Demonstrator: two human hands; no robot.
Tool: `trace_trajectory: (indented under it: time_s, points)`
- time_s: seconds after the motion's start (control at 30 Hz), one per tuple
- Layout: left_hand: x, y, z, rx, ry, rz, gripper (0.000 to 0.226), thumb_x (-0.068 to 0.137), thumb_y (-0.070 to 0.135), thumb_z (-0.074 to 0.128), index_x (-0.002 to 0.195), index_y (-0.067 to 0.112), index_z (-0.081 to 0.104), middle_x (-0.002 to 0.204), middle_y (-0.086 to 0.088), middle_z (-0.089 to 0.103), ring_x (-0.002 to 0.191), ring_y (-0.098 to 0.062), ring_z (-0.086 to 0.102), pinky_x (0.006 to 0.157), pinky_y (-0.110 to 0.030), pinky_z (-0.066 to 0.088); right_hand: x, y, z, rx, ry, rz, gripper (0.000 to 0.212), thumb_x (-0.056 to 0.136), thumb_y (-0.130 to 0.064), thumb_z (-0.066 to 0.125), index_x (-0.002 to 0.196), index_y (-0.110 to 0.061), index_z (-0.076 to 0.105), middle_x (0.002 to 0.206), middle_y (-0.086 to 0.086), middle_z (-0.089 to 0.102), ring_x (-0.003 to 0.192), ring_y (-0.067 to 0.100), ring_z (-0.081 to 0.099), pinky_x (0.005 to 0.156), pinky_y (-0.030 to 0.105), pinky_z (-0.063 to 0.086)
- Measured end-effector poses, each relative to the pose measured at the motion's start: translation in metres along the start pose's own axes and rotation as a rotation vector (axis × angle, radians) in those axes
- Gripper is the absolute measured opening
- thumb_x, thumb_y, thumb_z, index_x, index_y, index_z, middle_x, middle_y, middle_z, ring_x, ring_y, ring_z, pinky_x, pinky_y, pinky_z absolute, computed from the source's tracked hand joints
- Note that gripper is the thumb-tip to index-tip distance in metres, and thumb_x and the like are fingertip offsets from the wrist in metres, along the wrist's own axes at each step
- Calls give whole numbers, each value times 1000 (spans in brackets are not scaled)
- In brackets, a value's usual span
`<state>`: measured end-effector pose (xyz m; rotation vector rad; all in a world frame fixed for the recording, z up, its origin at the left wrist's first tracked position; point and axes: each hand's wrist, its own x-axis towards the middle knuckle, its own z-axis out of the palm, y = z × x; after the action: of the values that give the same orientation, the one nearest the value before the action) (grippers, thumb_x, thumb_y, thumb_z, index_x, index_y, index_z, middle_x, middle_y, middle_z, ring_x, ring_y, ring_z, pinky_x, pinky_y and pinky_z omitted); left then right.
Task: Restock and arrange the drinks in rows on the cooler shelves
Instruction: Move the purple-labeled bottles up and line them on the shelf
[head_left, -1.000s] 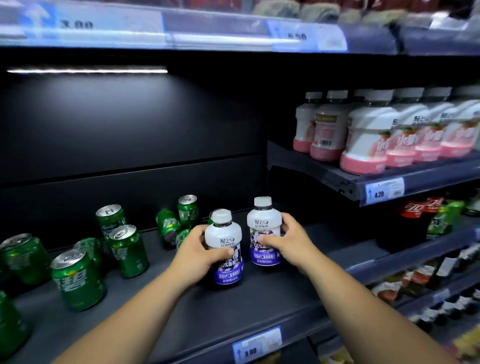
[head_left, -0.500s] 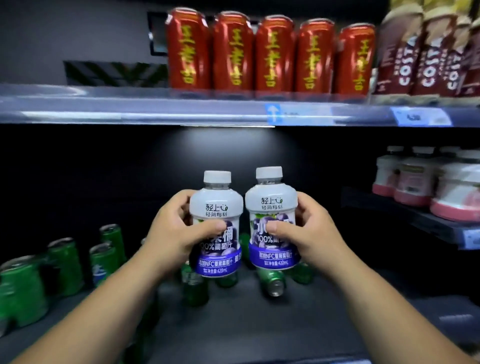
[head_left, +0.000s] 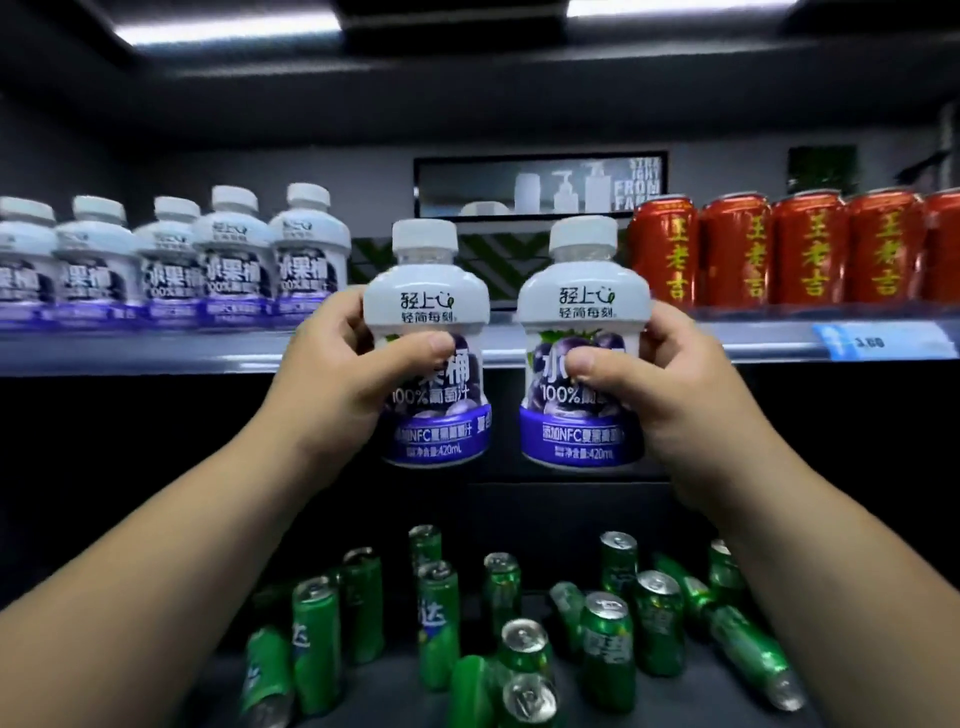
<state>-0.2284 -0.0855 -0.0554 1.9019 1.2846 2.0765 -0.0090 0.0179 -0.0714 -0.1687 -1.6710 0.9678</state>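
Both grape juice bottles have risen from the lower shelf to mid-frame, level with the upper shelf (head_left: 753, 340). Left hand (head_left: 332, 379) grips the left bottle (head_left: 428, 312), right hand (head_left: 654, 395) grips the right bottle (head_left: 582, 312). Matching bottles (head_left: 208, 260) stand in a row upper left, red cans (head_left: 779, 249) upper right, green cans (head_left: 519, 623) scattered below.

The left bottle (head_left: 426, 299) and right bottle (head_left: 583, 299) are white with purple base bands and dark grape prints. At two o'clock the tea cans (head_left: 810, 249) are red with yellow characters. At six o'clock the soda cans (head_left: 608, 644) are green with silver tops.
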Motion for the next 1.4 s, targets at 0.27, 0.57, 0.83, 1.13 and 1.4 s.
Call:
trace_trajectory:
  time_s: [0.27,0.57,0.83,1.13,1.4]
  points:
    - [79,10,-28,181,94,83,60,67,44,83,116,25,54,105,5,73,97,-13,70,91,-43,56,89,-29,49,-173,153,-100,65,57,-40,88,113,-22,62,106,0,75,95,21,73,83,49,60]
    - [137,-31,-2,324,204,-11,65,69,57,77,120,28,47,110,7,65,103,-17,63,96,-42,51,152,11,55,-451,310,-11,66,61,-48,85,113,-26,50,102,-11,65,92,10,64,91,41,54]
    - [141,-43,-3,483,110,-105,71,91,55,57,147,25,24,135,-1,55,119,-24,53,97,-34,39,169,25,46,-460,193,130,68,56,-50,84,111,-22,56,105,-1,69,93,18,69,86,47,58]
    - [124,-41,-5,824,49,-16,107,82,51,68,155,31,-7,157,-7,22,137,-29,39,105,-42,35,146,20,51,-880,165,87,84,55,-75,71,118,-27,44,117,-2,63,106,23,62,92,48,51]
    - [115,-46,-3,915,192,96,97,84,46,67,155,24,4,153,-8,24,129,-34,44,100,-41,39,134,11,62,-1066,178,80,69,75,-70,63,122,-25,40,119,0,64,108,30,60,89,45,49]
